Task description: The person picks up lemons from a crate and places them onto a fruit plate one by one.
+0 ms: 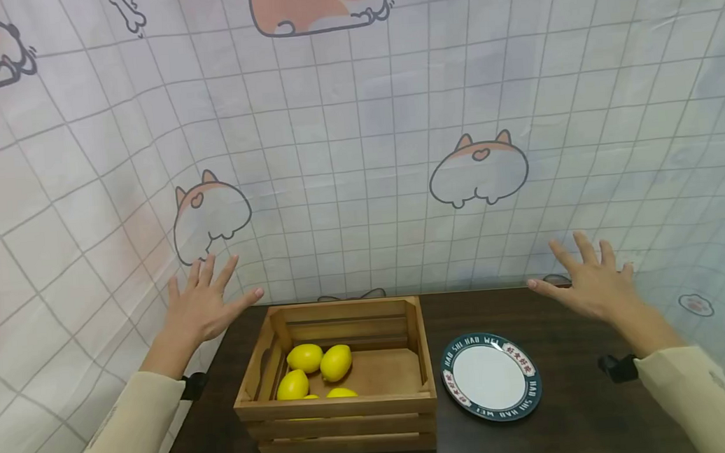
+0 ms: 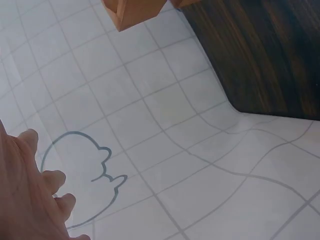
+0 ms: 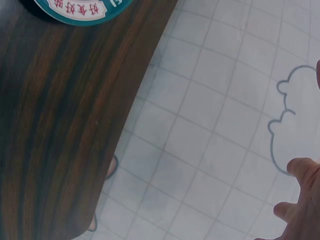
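Head view: left hand (image 1: pixel 201 309) and right hand (image 1: pixel 594 284) raised, fingers spread, well apart

Left: held up by the far left corner of the table (image 1: pixel 579 429), fingers fanned wide, thumb stretched out inward. Right: up at the far edge, toward the right, fanned likewise with thumb pointing inward. Both free. Wrist views catch only part of each, against the printed cloth (image 1: pixel 381 127).

Containers: slatted wooden crate (image 1: pixel 337 407) stands on the table's left part, near the left edge. Lemons (image 1: pixel 336 363) lie gathered in its left half; at least five, probably, as the front slats hide some. Plate (image 1: pixel 489 379), white centre and dark teal lettered rim, lies flat just right of the crate, in from the far edge.
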{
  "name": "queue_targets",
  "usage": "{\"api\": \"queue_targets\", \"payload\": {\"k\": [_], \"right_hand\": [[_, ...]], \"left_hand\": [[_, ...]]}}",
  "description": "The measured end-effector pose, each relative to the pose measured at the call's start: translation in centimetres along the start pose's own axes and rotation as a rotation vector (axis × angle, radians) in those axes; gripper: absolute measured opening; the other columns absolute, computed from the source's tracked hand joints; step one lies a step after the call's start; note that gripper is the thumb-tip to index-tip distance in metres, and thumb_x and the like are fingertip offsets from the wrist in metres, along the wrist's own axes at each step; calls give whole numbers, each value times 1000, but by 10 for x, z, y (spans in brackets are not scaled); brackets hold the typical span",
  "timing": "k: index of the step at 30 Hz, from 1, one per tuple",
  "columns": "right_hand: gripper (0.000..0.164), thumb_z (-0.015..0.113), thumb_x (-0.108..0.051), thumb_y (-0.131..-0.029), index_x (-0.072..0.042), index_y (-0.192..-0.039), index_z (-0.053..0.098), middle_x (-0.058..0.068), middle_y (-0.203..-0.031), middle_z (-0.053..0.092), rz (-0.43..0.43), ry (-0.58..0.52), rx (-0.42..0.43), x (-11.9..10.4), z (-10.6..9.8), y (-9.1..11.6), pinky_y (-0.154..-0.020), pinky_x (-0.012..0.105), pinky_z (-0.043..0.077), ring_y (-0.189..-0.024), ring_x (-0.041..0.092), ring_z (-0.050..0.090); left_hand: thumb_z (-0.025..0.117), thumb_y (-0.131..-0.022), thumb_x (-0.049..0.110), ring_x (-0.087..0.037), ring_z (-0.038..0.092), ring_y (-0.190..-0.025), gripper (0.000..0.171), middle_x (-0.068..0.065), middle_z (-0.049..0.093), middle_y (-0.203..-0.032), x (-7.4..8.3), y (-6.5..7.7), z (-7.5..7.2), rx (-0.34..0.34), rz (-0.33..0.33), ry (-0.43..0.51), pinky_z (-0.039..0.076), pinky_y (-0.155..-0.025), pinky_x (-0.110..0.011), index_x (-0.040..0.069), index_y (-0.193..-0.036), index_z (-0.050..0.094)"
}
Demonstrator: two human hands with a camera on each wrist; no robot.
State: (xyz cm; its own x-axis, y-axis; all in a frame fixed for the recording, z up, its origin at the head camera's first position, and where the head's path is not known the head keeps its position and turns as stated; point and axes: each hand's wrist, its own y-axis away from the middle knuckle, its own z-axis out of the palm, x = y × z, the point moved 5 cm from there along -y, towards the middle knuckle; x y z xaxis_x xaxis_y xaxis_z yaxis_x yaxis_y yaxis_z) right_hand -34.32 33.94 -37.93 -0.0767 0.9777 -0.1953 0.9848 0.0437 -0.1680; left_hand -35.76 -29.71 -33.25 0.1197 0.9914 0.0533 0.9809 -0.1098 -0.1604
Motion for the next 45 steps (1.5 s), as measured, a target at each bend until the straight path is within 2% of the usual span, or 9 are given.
{"api": "queue_targets", "payload": {"k": [7,13,22,27,33,37,45], "right_hand": [[102,45,-78,-92,-22,-166,3,29,-168,-6,-6,-13,-6,-2,4,6,-97,91,6,-144,70,-3],[102,47,-78,-92,-20,-166,7,29,-169,-4,-19,-5,12,-3,8,11,-97,91,7,-144,70,0],[102,48,-77,-91,-20,-166,9,29,-169,-3,-30,20,31,-6,17,19,-96,92,6,-143,71,3],[101,48,-78,-91,-23,-166,8,27,-169,-2,-37,23,22,-12,25,25,-97,92,7,-144,69,5],[100,49,-77,-91,-24,-166,10,26,-170,1,-53,26,24,-22,28,36,-97,90,14,-144,69,9],[100,51,-76,-91,-24,-166,11,25,-170,0,-66,19,26,-30,29,42,-97,90,14,-144,69,10],[98,54,-74,-91,-27,-166,12,24,-171,3,-84,-18,37,-43,38,55,-98,90,12,-146,65,11]], "left_hand": [[33,-92,84,-55,5,-153,99,-27,2,-170,-4,8,3,0,3,-9,-5,-114,-79,25,-166,5],[33,-92,84,-55,4,-153,99,-26,1,-170,-6,15,7,-12,4,-9,-6,-114,-79,25,-167,6],[35,-92,84,-55,7,-153,99,-27,4,-170,-1,27,12,-10,10,1,-6,-113,-80,24,-167,10],[37,-92,82,-55,10,-153,97,-26,7,-170,2,38,19,-15,14,1,-5,-114,-79,24,-166,14],[40,-93,80,-53,10,-154,95,-25,10,-170,5,51,26,-15,24,27,-5,-114,-79,26,-166,14],[40,-94,79,-53,9,-154,94,-25,9,-170,8,60,30,-20,27,42,-5,-114,-78,27,-166,13],[41,-95,77,-53,14,-153,90,-26,15,-169,13,77,44,-12,35,62,3,-114,-80,28,-166,15]]}}
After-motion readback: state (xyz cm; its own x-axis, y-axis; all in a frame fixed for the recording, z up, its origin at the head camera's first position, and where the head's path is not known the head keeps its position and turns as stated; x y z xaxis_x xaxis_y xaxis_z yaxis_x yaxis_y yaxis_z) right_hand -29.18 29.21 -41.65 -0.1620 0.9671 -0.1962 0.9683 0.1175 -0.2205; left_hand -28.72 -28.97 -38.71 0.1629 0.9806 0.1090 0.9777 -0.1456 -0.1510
